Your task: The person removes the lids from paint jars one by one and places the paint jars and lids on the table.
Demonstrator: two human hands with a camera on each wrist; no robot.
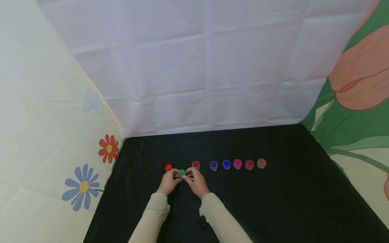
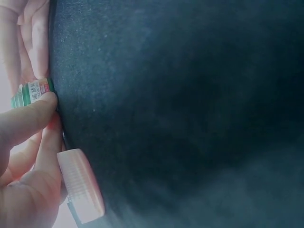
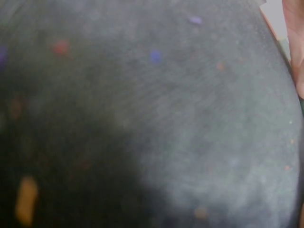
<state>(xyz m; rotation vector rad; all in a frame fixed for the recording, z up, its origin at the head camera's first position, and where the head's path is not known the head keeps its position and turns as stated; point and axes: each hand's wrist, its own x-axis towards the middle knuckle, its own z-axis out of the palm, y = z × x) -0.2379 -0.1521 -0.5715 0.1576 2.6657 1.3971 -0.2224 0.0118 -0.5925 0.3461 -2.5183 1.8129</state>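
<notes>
A small paint pot with a green top (image 1: 181,173) is between the two hands, low over the black cloth. My left hand (image 1: 168,182) pinches it from the left; in the left wrist view the thumb lies across the label of the green pot (image 2: 34,92). From the other side my right hand (image 1: 197,183) grips the same pot with thumb and fingertips. Just beyond the left fingers stands an orange-red pot (image 1: 168,167). A dark red pot (image 1: 196,165) is right behind the right fingers. The right wrist view shows only part of the right hand (image 3: 295,45) at its edge.
To the right a row of capped pots stands on the black cloth (image 1: 273,202): purple (image 1: 213,165), blue (image 1: 226,164), pink (image 1: 237,164), red (image 1: 249,164) and orange (image 1: 261,163). A white sheet (image 1: 206,67) hangs behind, with patterned cloths at both sides.
</notes>
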